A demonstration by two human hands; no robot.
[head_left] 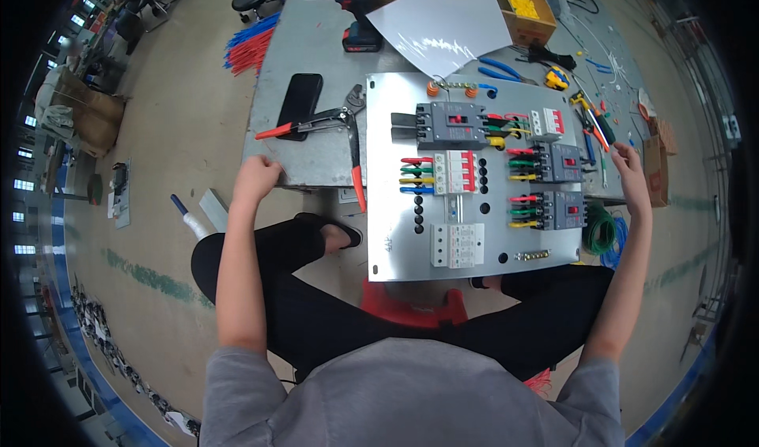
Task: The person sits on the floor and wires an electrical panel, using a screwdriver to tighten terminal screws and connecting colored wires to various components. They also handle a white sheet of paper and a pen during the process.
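Observation:
A metal mounting panel juts over the table's front edge toward my lap. It carries a large grey breaker, two smaller grey breakers, a breaker block with red levers, a white breaker block and short coloured wires. My left hand is curled closed at the table's front edge, with nothing visible in it. Nearby lie a cutter with red handles and a black phone. My right hand, fingers partly extended, is beside the panel's right edge, next to several hand tools.
On the grey table are a cordless drill, a white sheet, blue-handled pliers, a yellow tape measure and a box of yellow parts. Green wire coils lie at right. A red stool is under me.

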